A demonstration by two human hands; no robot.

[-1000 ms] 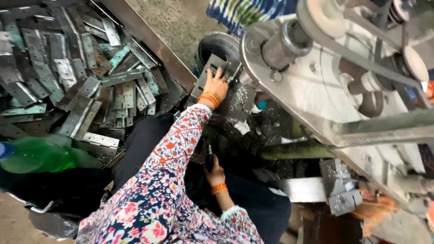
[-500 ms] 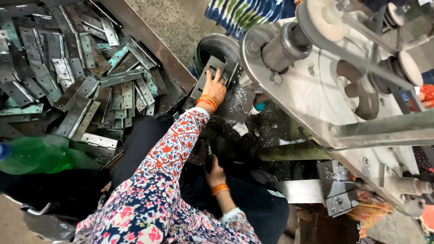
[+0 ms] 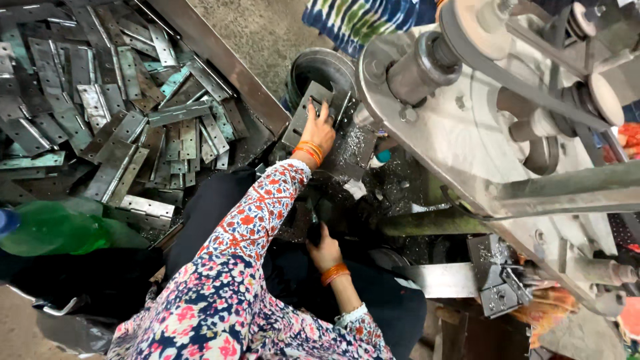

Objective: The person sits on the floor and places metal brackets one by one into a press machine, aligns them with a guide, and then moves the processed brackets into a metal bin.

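My left hand, in a floral sleeve with orange bangles, reaches forward and presses a grey metal hinge plate against the machine's work spot, fingers gripping its far edge. Just behind the plate stands a dark round wheel. My right hand, also with orange bangles, sits lower and closer to my body. It is closed on a dark lever whose shape is hard to make out in the shadow.
A large pile of grey metal hinge plates fills a tray on the left, bounded by a steel rail. A green plastic bottle lies at lower left. A belt-driven machine with pulleys takes up the right. Metal shavings lie under the plate.
Both hands stay where they were, on the plate and the lever. Only the view has shifted slightly.
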